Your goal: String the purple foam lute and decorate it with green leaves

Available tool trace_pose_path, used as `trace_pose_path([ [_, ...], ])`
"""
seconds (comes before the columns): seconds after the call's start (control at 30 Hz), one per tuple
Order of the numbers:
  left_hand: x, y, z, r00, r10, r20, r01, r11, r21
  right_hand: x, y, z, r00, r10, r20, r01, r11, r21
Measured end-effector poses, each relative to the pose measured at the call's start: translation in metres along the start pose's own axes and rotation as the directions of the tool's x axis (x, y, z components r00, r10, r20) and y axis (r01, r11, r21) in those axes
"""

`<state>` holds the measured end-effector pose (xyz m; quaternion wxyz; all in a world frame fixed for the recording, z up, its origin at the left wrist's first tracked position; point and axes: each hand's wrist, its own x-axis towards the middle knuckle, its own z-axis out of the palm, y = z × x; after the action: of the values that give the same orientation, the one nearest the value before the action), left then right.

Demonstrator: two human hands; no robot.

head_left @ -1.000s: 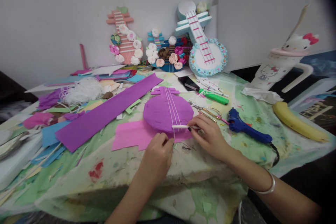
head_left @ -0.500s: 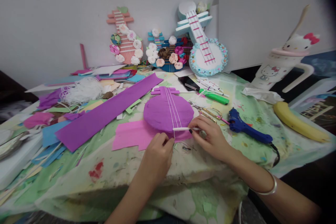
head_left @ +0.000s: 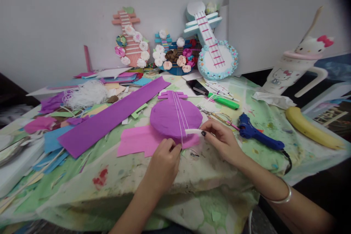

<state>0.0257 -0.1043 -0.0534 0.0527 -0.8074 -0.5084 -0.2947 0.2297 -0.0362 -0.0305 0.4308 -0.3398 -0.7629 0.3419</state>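
A purple foam guitar shape with white strings lies flat on a pink foam sheet near the table's front edge. My left hand is closed in a pinch on the white strings at the guitar's near rim. My right hand pinches a short white strip laid across the strings on the guitar's lower right part.
Right of my hand lie gold-handled scissors, a blue glue gun, a green pen and a banana. A long purple foam strip and foam scraps cover the left. Finished flower-decorated guitars lean on the wall. A cartoon-cat cup stands right.
My right hand has shifted slightly left and pressed the white strip closer onto the guitar; the strip now looks bent. My left hand stays put on the strings.
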Motion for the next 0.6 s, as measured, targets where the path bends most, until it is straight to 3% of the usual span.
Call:
trace_pose_path([
  [0.1, 0.001, 0.0, -0.001, 1.0, 0.005, -0.013, -0.005, 1.0, -0.017, 0.003, 0.002, 0.002, 0.99, 0.14, 0.033, -0.144, 0.957, 0.252],
  [0.2, 0.001, -0.002, 0.0, 1.0, -0.012, -0.022, 0.011, 0.999, -0.043, 0.007, 0.002, 0.003, 0.976, 0.198, 0.093, -0.219, 0.877, 0.429],
  [0.43, 0.003, -0.002, 0.0, 0.999, -0.05, -0.014, 0.049, 0.996, -0.078, 0.018, 0.0, 0.008, 0.917, 0.335, 0.217, -0.394, 0.67, 0.629],
  [0.6, 0.005, -0.001, -0.003, 0.997, -0.07, -0.014, 0.068, 0.993, -0.095, 0.022, -0.004, 0.009, 0.9, 0.392, 0.191, -0.402, 0.576, 0.711],
])
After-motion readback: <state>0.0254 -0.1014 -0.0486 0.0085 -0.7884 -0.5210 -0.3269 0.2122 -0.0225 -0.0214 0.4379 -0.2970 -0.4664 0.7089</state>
